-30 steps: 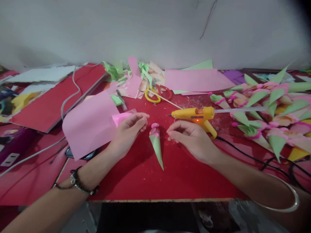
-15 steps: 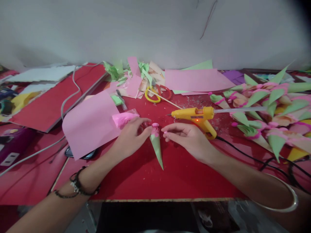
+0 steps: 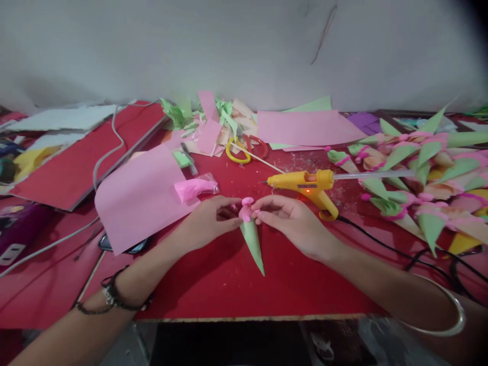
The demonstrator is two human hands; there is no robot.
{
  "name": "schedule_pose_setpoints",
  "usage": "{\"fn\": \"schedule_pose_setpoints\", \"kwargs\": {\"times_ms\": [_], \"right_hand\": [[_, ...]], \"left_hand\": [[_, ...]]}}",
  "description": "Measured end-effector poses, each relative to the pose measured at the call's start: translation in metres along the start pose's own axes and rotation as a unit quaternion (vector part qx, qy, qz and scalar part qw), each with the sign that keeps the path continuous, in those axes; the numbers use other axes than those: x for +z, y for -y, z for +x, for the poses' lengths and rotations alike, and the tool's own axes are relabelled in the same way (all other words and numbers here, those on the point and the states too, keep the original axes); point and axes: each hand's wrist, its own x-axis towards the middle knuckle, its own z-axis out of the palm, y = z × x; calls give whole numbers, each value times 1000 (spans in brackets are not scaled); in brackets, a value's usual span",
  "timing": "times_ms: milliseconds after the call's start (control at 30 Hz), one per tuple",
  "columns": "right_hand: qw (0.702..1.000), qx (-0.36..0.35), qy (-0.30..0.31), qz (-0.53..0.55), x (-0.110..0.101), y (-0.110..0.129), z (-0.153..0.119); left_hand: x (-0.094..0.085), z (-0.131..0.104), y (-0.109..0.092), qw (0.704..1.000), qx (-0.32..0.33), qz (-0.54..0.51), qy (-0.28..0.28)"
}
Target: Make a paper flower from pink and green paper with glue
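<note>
A small light-green paper cone (image 3: 252, 246) lies on the red table with its tip toward me. Its wide end carries soft pink clay pieces (image 3: 247, 202), one of them an oval at the top. My left hand (image 3: 211, 218) grips that end from the left between thumb and fingers. From the right, my right hand (image 3: 292, 218) pinches a small pink clay piece (image 3: 256, 210) against the cone's upper right side. Fingertips partly hide the clay. Beyond my left hand lies a plastic packet of pink clay (image 3: 192, 189).
A yellow hot glue gun (image 3: 305, 182), its light lit, lies beyond my right hand, its black cable (image 3: 366, 230) trailing right. Decorated paper cones (image 3: 430, 152) are heaped at right. Pink paper (image 3: 133, 198), scissors (image 3: 238, 151) and paper scraps (image 3: 208, 124) lie farther back.
My right hand has moved left, bringing its small pink clay piece to the cone. My left hand has closed in on the cone's wide end. The view has shifted slightly.
</note>
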Motion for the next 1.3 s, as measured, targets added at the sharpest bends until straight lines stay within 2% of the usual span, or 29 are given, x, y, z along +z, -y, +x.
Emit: {"fn": "schedule_pose_setpoints", "kwargs": {"times_ms": [100,300,433,567,733,900,1067,1300], "right_hand": [[1000,1,-6,-5,0,1,0],[1000,19,-10,-12,-1,0,1],[999,18,-14,-43,-3,0,0],[997,5,-36,-71,-3,2,-1],[996,1,-16,-86,-4,1,-1],[994,14,-24,-110,-5,1,1],[990,-12,-1,-142,-7,0,1],[987,-21,-5,-162,-6,0,0]], "left_hand": [[1,-1,2,1000,15,10,1],[3,-4,-5,990,31,124,-58],[4,-5,-9,984,49,160,-65],[5,-5,-8,982,54,170,-65],[6,-5,-6,983,55,169,-57],[4,-4,-6,983,51,164,-58],[4,-4,-6,982,56,168,-69],[4,-4,-5,983,64,156,-73]]}}
